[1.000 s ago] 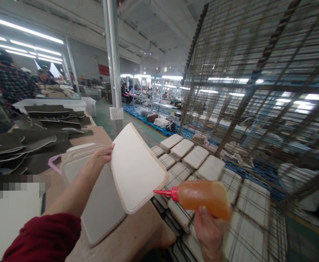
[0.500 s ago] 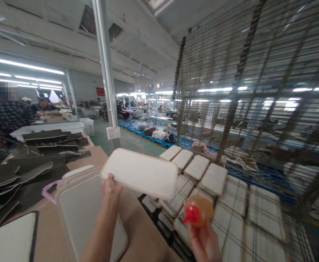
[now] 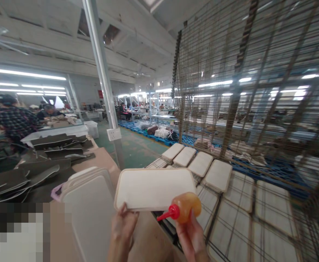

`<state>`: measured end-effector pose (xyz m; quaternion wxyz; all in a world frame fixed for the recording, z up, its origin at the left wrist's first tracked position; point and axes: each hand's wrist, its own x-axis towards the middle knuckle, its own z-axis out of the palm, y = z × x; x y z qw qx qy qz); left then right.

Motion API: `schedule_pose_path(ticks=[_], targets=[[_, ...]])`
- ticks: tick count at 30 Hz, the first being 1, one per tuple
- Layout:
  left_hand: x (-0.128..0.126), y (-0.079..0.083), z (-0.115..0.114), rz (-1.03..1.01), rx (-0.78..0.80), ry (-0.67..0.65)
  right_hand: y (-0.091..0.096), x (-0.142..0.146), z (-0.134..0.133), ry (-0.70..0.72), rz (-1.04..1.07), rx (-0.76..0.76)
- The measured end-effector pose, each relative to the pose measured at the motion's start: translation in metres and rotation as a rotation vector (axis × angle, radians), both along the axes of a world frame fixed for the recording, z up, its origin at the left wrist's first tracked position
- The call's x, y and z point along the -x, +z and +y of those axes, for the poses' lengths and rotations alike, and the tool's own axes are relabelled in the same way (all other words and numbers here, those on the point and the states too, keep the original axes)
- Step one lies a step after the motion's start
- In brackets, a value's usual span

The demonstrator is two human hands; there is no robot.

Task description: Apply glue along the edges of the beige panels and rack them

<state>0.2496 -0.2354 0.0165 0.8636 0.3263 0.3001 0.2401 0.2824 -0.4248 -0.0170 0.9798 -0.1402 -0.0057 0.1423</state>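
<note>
Between the stack and the rack, my left hand [image 3: 124, 226] pinches the lower left edge of a cream rounded rectangular panel [image 3: 154, 187], its broad face turned toward me. My right hand [image 3: 190, 233] grips a squeeze bottle [image 3: 187, 207] of amber liquid with a red cap. The bottle's thin red nozzle points left, close to the panel's lower right edge; whether it touches I cannot tell. Left of my hands leans a stack of similar panels [image 3: 90, 203] on the brown tabletop [image 3: 145, 242].
More cream panels [image 3: 218, 175] lie in rows on a wire rack [image 3: 221, 196] at right, with raised wire racks [image 3: 238, 72] above. Dark curved pieces [image 3: 47, 171] pile up at left. A white post [image 3: 101, 65] with a socket stands ahead. Co-workers [image 3: 13, 118] are in the background.
The held panel has come lower and to the right and is now more level. My right hand has moved left, and the bottle has turned so its nozzle points left beside the panel.
</note>
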Motion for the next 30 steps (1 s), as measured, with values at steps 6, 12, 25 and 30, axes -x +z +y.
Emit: schedule_pose_path(ticks=[6,12,25,30], targets=[[0.063,-0.019,0.03,0.024,-0.309,0.207,-0.009,-0.008,-0.006,-0.052,-0.098,0.122],[0.017,0.065,0.024,0.117,-1.33,-0.062,-0.009,0.004,-0.003,-0.066,-0.03,0.167],[-0.092,0.087,0.031,0.012,-1.703,-0.904,-0.026,0.011,-0.017,0.027,-0.025,0.091],[-0.078,0.094,0.05,-0.086,-1.51,-1.038,-0.014,0.008,-0.055,-0.098,0.025,0.131]])
